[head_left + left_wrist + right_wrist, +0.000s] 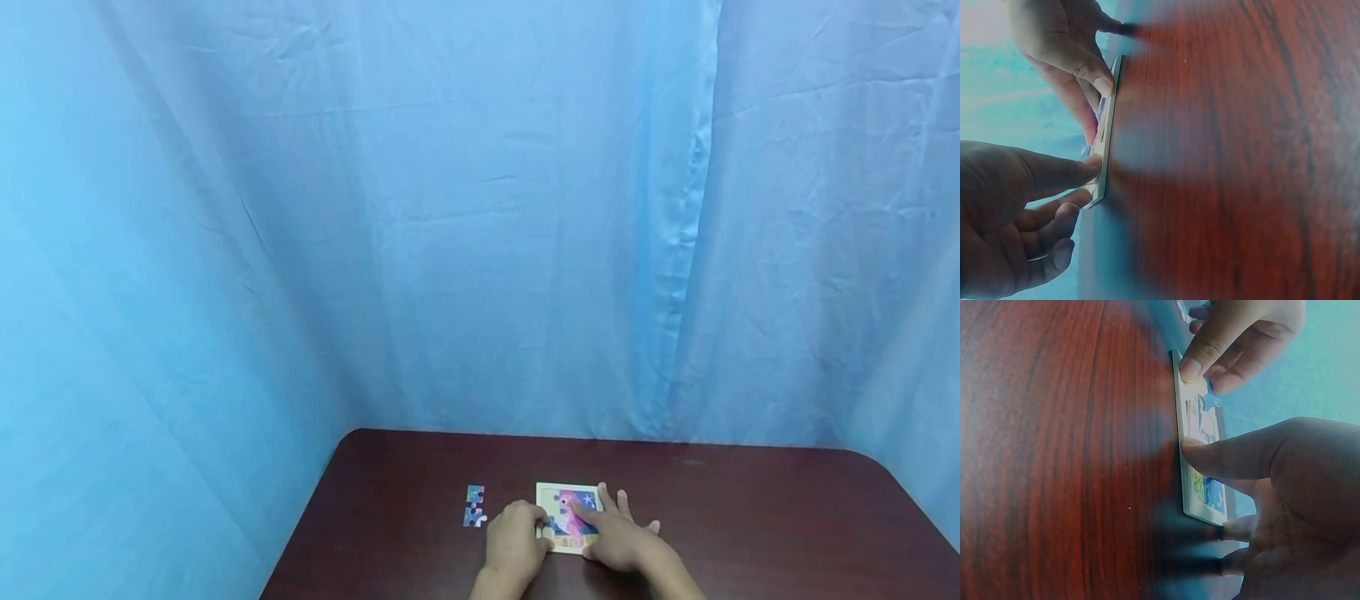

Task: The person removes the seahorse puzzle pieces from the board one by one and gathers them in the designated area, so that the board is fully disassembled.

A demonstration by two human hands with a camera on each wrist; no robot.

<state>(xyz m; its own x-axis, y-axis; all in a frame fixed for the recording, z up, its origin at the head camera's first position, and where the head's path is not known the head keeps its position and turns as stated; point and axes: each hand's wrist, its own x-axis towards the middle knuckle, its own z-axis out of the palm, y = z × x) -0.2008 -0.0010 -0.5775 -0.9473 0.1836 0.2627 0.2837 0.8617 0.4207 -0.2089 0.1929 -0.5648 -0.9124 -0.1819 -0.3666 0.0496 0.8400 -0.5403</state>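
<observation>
A small square jigsaw puzzle board (567,486) with a pale frame lies on the table, showing a pink seahorse on blue. My left hand (514,540) is at its left side, thumb and forefinger curled around a puzzle piece (541,531) at the lower left of the board; the fingers hide much of it. Across the board's right side rests my right hand (622,537), fingers spread. Its forefinger touches the picture, and its thumb (1210,456) lies on the near border. Bare cream backing shows at the board's upper left.
Two loose puzzle pieces, an upper one (476,493) and a lower one (474,517), lie left of the board on the dark reddish-brown table (750,517). Blue curtains (487,250) hang behind the table and along its sides.
</observation>
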